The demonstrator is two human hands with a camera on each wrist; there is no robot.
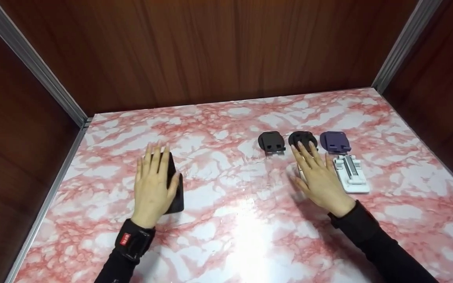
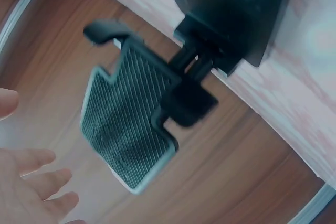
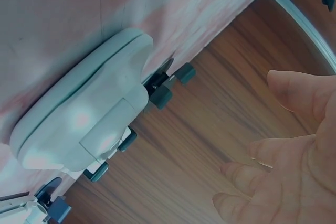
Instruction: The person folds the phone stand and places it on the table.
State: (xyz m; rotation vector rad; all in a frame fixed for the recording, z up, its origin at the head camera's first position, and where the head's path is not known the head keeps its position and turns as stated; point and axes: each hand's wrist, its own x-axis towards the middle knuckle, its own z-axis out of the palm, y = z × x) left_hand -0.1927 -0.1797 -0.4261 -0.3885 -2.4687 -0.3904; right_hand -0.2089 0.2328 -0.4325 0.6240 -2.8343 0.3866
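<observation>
My left hand (image 1: 151, 192) is spread flat above a black phone stand (image 1: 177, 200), covering much of it. In the left wrist view, the stand's ribbed plate (image 2: 126, 114) stands on a hinged joint, and the fingers are apart from it. My right hand (image 1: 320, 184), fingers extended, hovers over a white stand, which it mostly hides from the head view. The right wrist view shows that white stand (image 3: 84, 108) with its rounded base and dark pads, and the palm (image 3: 299, 177) away from it. Just right of this hand lies a white and grey folding phone stand (image 1: 356, 182).
Behind the right hand stand a dark grey stand (image 1: 271, 140), a black stand (image 1: 301, 137) and a purple stand (image 1: 334, 140) in a row. The pink-and-white marbled table (image 1: 226, 165) is bounded by brown wood panels (image 1: 226, 51) at the back and sides.
</observation>
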